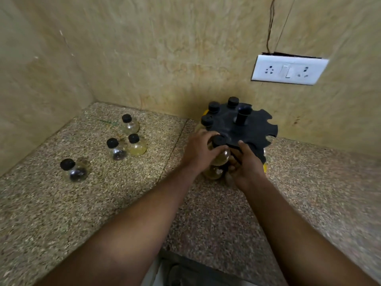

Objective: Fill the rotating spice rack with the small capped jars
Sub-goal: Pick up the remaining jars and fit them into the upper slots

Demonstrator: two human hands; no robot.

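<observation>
The black rotating spice rack (pixel 250 129) stands against the back wall, its notched top disc holding three capped jars (pixel 214 106) along its far-left rim. My left hand (pixel 199 150) grips a clear round jar with a black cap (pixel 221 150) at a front notch of the disc. My right hand (pixel 246 164) holds the rack's front edge just right of that jar. Another jar (pixel 213 172) sits on the lower tier beneath. Several loose capped jars (pixel 115 148) stand on the speckled countertop (pixel 82 213) to the left.
The counter sits in a corner of beige walls. A white socket plate (pixel 288 69) with a thin wire above it hangs on the back wall, right of the rack. A seam in the stone (pixel 175 147) runs between the loose jars and the rack.
</observation>
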